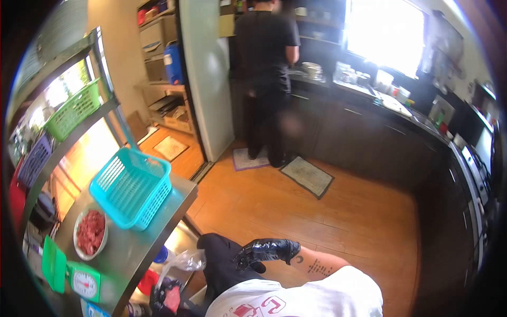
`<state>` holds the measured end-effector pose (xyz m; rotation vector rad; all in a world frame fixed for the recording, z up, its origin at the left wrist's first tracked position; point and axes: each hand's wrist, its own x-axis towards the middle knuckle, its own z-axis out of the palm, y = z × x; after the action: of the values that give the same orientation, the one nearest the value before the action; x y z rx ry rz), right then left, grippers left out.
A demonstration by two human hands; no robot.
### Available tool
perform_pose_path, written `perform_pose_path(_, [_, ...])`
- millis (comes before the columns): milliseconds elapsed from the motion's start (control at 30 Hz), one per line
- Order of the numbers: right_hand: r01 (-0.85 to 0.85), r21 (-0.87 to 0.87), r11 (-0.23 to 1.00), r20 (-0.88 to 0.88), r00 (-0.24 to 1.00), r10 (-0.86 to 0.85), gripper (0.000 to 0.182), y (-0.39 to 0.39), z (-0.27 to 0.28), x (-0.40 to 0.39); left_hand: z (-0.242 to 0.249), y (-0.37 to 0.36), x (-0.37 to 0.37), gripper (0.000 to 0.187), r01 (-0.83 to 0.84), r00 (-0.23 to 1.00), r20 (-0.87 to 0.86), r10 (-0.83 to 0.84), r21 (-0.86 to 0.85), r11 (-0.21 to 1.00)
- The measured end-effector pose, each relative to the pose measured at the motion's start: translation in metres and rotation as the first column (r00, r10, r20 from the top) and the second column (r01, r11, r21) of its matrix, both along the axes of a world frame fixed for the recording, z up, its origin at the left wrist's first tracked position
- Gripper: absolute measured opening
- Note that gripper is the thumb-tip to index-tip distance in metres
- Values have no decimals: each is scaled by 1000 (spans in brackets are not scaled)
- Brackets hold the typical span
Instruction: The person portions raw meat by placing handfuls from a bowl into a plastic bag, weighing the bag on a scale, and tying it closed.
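Observation:
My right hand (266,252), in a shiny black glove, is over my dark-trousered leg. Its fingers are loosely bent, the thumb is apart from them, and nothing shows in it. Low beside the metal table (171,211), a dark, glove-like shape is next to something pinkish-red (172,299) and a clear plastic bag (189,260); whether it is my left hand, and what it holds, is unclear. On the table are a white bowl of raw red meat (91,233), a turquoise basket (132,187) and a green dial scale (84,282).
Another person (266,58) in dark clothes stands at the back counter, facing away. Two mats (307,176) lie on the wooden floor near that person's feet. Dark cabinets (359,127) run along the back and right. A green basket (74,110) is on the left rack.

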<state>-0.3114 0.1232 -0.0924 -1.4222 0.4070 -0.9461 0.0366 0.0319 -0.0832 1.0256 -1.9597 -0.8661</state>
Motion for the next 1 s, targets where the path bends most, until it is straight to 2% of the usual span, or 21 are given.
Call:
perform_pose_path(67, [60, -1, 998, -23, 998, -60, 44, -7, -5, 18, 8, 7, 1, 22, 65, 998, -19, -66, -55, 996])
perform_pose_path(133, [148, 3, 989, -68, 987, -147, 42, -17, -14, 55, 17, 13, -2, 22, 207, 972, -132, -194, 90, 974])
perform_pose_path(167, [194, -3, 981, -97, 976, -193, 42, -24, -19, 76, 12, 10, 6, 20, 311, 941, -297, -164, 564, 765])
perform_pose_path(233, [263, 37, 964, -125, 958, -256, 40, -38, -27, 112, -29, 2, 11, 16, 266, 962, 3, -274, 228, 937])
perform_pose_path(267, [293, 84, 952, -131, 951, -281, 40, -48, -33, 127, -41, 0, 20, 15, 249, 964, 46, -262, 185, 951])
perform_pose_path(333, [241, 356, 903, 52, 959, -277, 32, -67, -48, 155, -32, 2, 27, 14, 308, 941, 125, -315, 76, 949])
perform_pose_path(367, [377, 309, 873, -64, 924, -377, 29, -67, -11, 161, -26, 2, 31, 14, 336, 929, 148, -338, 43, 941])
perform_pose_path(433, [287, 343, 895, -29, 955, -295, 29, -89, -49, 178, -20, 3, 41, 15, 362, 922, 165, -349, -53, 931])
perform_pose_path(467, [217, 380, 899, 2, 972, -235, 30, -95, -44, 185, -22, 3, 47, 17, 365, 925, 160, -345, -116, 924])
perform_pose_path(533, [180, 377, 909, -62, 984, -170, 30, -95, -34, 181, -30, 12, 64, 21, 261, 965, -74, -251, 349, 900])
perform_pose_path(567, [166, 388, 907, -133, 983, -124, 30, -93, -22, 182, -8, 19, 63, 22, 235, 969, -55, -240, 491, 839])
perform_pose_path(633, [157, 394, 905, -204, 976, -80, 31, -94, -20, 188, -4, 21, 68, 24, 206, 971, -35, -235, 616, 760])
perform_pose_path(700, [109, 439, 892, -35, 994, -104, 33, -94, -40, 198, -31, 23, 79, 24, 311, 949, -265, -172, 689, 654])
perform_pose_path(733, [110, 444, 889, -38, 994, -104, 33, -96, -48, 198, -41, 25, 82, 24, 313, 948, -268, -171, 692, 650])
perform_pose_path(800, [10, 380, 925, -37, 999, 5, 36, -94, -50, 196, -60, 30, 88, 21, 282, 956, -231, -180, 562, 777])
perform_pose_path(833, [-15, 424, 906, -67, 997, 48, 39, -92, -43, 192, -73, 30, 92, 21, 272, 959, -219, -182, 514, 814])
perform_pose_path(867, [-11, 425, 905, -70, 997, 45, 39, -89, -46, 188, -98, 28, 108, 20, 305, 919, -392, -45, 636, 709])
perform_pose_path(900, [-74, 252, 965, -67, 993, 94, 37, -87, -51, 183, -101, 30, 113, 21, 362, 845, -520, 123, 726, 584])
perform_pose_path(933, [-139, 71, 988, -73, 987, 144, 36, -84, -55, 178, -103, 31, 119, 21, 363, 844, -521, 124, 726, 584])
perform_pose_path(967, [-204, 22, 979, -47, 978, 205, 36, -79, -49, 174, -79, 30, 117, 24, 419, 756, -571, 320, 798, 433])
perform_pose_path(1000, [-271, 25, 962, -11, 962, 272, 36, -77, -41, 168, -61, 31, 116, 28, 456, 705, -574, 416, 816, 355])
